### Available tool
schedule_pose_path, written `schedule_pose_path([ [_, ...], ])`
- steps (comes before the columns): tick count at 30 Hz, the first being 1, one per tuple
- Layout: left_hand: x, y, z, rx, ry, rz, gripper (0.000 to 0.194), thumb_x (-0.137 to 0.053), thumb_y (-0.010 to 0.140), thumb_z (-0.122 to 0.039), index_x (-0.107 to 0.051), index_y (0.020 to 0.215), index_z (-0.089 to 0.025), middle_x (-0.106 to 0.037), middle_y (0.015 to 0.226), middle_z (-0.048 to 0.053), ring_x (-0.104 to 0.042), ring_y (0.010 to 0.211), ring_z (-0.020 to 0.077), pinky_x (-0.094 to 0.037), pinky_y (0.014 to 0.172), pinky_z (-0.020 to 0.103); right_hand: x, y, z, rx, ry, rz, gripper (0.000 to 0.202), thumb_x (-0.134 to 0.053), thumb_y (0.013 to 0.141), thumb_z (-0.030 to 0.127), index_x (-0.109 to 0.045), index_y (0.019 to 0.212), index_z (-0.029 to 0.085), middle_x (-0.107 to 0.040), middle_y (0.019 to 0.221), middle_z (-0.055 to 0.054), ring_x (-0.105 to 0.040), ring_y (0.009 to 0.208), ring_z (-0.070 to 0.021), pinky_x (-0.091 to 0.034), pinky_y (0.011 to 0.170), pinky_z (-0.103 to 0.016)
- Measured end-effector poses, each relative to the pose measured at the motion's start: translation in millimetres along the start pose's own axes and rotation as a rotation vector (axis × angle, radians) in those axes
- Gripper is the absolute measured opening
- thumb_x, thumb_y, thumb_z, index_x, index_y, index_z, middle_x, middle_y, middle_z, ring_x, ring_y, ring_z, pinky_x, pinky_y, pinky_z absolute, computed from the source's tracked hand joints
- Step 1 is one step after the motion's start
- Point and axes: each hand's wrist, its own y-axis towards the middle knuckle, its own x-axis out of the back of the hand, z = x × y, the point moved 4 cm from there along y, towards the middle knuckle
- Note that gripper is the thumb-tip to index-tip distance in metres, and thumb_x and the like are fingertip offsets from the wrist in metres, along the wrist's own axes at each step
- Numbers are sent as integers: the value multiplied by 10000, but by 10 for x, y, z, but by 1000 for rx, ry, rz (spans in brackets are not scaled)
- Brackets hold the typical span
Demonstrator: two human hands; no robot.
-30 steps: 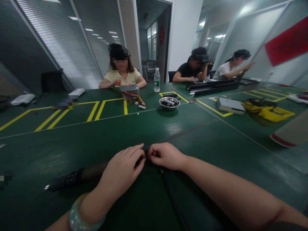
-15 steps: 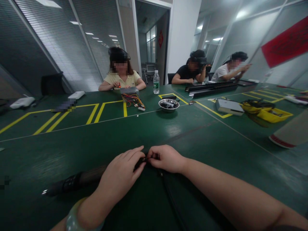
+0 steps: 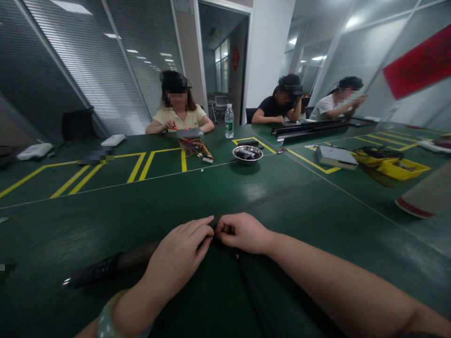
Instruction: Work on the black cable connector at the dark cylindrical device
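A dark tube (image 3: pixel 136 258) with a black sleeve and a shiny tip at its left end lies slantwise on the green table. My left hand (image 3: pixel 179 249) is curled over its right part, thumb and fingertips brought together; the tube's far end is hidden there. Fingertips almost touching the left ones, my right hand (image 3: pixel 243 232) is closed in a pinch. What it pinches is too small and too covered to make out. Just below the right hand starts a thin black rod (image 3: pixel 248 281) with a small shiny end, running towards me.
A metal bowl (image 3: pixel 247 161) of dark small parts stands ahead, with a water bottle (image 3: pixel 229 123) behind. Coloured wires (image 3: pixel 197 149) lie left of it. To the right are a grey box (image 3: pixel 336 157) and a yellow tray (image 3: pixel 405 172). Several people sit across the table (image 3: pixel 116 211).
My left fingers have closed in slightly, and the small dark piece with a metal glint between the hands is now covered. The right hand keeps its pinch almost in place.
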Motion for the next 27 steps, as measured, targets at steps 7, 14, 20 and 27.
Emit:
schedule_pose_path([
  [7, 5, 10, 4, 39, 35, -22, 212, -605, 861, -281, -619, 1068, -237, -602, 1331, 65, -595, 1174, 279, -517, 961, 490, 2, 1, 6, -1, 3, -9, 79, -635, 846, 209, -666, 919, 203, -637, 723, 40, -555, 628, -91, -346, 579, -195],
  [14, -9, -4, 29, 15, 4, -11, 157, -556, 885, -228, -643, 1014, -244, -625, 1299, 47, -609, 1152, 263, -519, 958, 478, 9, -3, 13, 4, 4, -2, 83, -634, 848, 222, -670, 921, 205, -638, 730, 41, -562, 629, -94, -349, 576, -193],
  [20, 8, 4, 19, 24, 16, -60, 161, -580, 872, -264, -635, 1021, -238, -632, 1286, 65, -614, 1144, 267, -524, 954, 463, 11, -2, 5, 1, 1, -11, 84, -638, 848, 222, -670, 925, 210, -642, 737, 38, -561, 636, -94, -350, 581, -197],
  [27, 3, 10, 18, 31, 4, -30, 122, -564, 873, -226, -640, 967, -244, -635, 1286, 48, -612, 1149, 279, -520, 956, 506, 5, -4, -1, -5, 0, -1, 79, -643, 852, 239, -668, 922, 212, -655, 744, 36, -574, 633, -93, -370, 579, -194],
])
